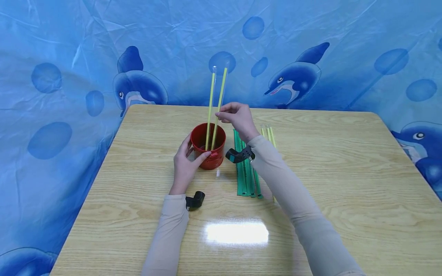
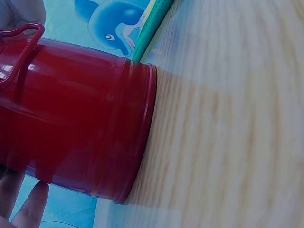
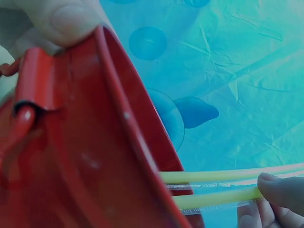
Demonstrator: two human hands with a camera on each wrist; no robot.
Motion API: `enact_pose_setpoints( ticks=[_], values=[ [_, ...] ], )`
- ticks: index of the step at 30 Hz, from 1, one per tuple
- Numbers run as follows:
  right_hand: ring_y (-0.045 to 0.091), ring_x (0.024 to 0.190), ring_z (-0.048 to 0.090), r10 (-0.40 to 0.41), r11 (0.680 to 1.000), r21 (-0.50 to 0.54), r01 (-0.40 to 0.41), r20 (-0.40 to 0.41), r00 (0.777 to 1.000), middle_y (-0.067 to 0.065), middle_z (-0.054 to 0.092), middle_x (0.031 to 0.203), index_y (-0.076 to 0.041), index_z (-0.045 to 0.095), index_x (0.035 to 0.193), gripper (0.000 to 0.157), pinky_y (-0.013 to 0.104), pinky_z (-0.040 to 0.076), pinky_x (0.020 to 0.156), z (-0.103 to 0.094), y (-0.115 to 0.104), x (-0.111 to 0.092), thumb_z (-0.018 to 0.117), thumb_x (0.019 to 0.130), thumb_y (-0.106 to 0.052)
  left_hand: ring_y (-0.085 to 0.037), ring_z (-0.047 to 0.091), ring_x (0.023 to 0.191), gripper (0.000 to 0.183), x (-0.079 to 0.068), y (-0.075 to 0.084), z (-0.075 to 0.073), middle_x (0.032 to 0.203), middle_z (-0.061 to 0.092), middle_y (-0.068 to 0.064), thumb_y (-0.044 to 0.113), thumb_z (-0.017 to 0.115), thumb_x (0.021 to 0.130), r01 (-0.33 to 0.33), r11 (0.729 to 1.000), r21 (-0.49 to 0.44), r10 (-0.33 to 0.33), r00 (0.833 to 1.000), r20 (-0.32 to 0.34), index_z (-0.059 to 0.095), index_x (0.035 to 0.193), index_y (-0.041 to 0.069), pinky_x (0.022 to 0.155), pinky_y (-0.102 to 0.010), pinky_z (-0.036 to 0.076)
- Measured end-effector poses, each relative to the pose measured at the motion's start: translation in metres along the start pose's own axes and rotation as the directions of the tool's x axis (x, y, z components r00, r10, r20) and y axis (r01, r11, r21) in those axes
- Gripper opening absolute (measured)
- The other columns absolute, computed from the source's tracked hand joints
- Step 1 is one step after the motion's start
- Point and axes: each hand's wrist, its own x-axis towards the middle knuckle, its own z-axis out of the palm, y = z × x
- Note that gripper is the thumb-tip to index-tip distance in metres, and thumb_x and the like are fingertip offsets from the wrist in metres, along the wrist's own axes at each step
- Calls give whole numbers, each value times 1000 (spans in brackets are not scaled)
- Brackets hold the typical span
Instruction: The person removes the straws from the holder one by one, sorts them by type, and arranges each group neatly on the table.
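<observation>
A red metal bucket point(image 1: 211, 162) with a wire handle stands upright on the table. My left hand point(image 1: 183, 165) holds it at its left side, thumb on the near rim; the left wrist view shows fingertips point(image 2: 36, 204) against its wall. Two yellow straws point(image 1: 210, 103) in clear plastic wrappers stand inside the bucket, reaching well above the rim. My right hand point(image 1: 236, 117) pinches the right-hand straw point(image 3: 223, 198) between thumb and fingers, just above the rim. The straws' lower ends are mostly hidden by the bucket wall in the right wrist view.
Several long flat green packets point(image 1: 246, 178) lie side by side just right of the bucket. Beyond them are more yellow straws point(image 1: 272, 137), partly covered by my right forearm. The wooden table point(image 1: 345, 165) ends at a blue dolphin-printed sheet point(image 1: 193, 38).
</observation>
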Motion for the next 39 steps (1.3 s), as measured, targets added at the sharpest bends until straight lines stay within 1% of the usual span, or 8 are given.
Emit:
enact_pose_setpoints(
  ticks=[5, 10, 14, 20, 26, 31, 37, 39],
  values=[
    [22, 79, 64, -50, 997, -58, 47, -40, 998, 10, 65, 86, 6, 65, 92, 13, 38, 55, 80, -2, -3, 1, 68, 86, -5, -31, 40, 131, 71, 0, -1, 0, 144, 40, -17, 8, 72, 83, -3, 1000, 4, 3, 1000, -2, 34, 143, -2, 105, -42, 37],
    [20, 80, 65, -66, 996, -65, 63, -49, 997, 9, 66, 86, 4, 66, 90, 11, 39, 55, 80, -5, -5, 0, 68, 86, -5, -30, 41, 130, 72, 0, -2, 0, 143, 41, -17, 8, 73, 82, -10, 1000, 3, 10, 1000, -3, 35, 143, -2, 105, -42, 37],
    [21, 82, 65, -78, 997, -33, 76, -56, 995, 9, 66, 86, 3, 66, 90, 10, 41, 55, 82, -8, -7, -2, 69, 85, -5, -29, 41, 130, 72, 0, -3, 0, 143, 41, -17, 8, 73, 82, -8, 1000, 2, 8, 1000, -5, 35, 143, -2, 105, -41, 37],
    [19, 78, 64, -93, 996, 7, 94, -104, 990, 6, 66, 83, 1, 67, 88, 8, 36, 55, 79, -16, -10, -6, 70, 84, -6, -30, 40, 130, 73, 1, -3, 1, 143, 41, -18, 7, 74, 82, -19, 1000, -10, 19, 1000, -1, 35, 143, -3, 105, -39, 37],
    [17, 75, 64, -148, 988, 17, 152, -131, 980, 5, 66, 79, 6, 66, 90, 10, 34, 56, 77, -20, -16, -7, 70, 84, -2, -33, 43, 128, 72, 1, -3, 0, 142, 42, -19, 7, 73, 82, -28, 1000, -12, 28, 1000, -8, 35, 142, -3, 105, -42, 38],
    [20, 74, 64, -174, 983, 32, 181, -165, 971, 5, 67, 77, 7, 67, 88, 11, 36, 56, 77, -25, -19, -8, 71, 82, -1, -34, 43, 128, 71, 0, -2, 0, 141, 42, -20, 7, 73, 82, -26, 1000, -11, 26, 1000, -8, 35, 142, -4, 105, -44, 37],
    [23, 75, 65, -180, 978, 76, 194, -164, 970, 7, 67, 78, 6, 67, 87, 10, 32, 56, 75, -31, -23, -10, 71, 82, -1, -36, 43, 127, 71, 0, -1, 0, 142, 41, -20, 7, 72, 83, -13, 1000, -11, 13, 1000, -3, 35, 142, -4, 105, -46, 36],
    [24, 75, 65, -181, 975, 101, 199, -164, 970, 7, 68, 78, 8, 67, 88, 13, 31, 56, 75, -33, -25, -12, 72, 81, -1, -36, 42, 128, 71, 0, -1, 0, 142, 40, -20, 7, 72, 83, -8, 1000, -13, 8, 1000, -2, 34, 143, -4, 105, -45, 36]
  ],
)
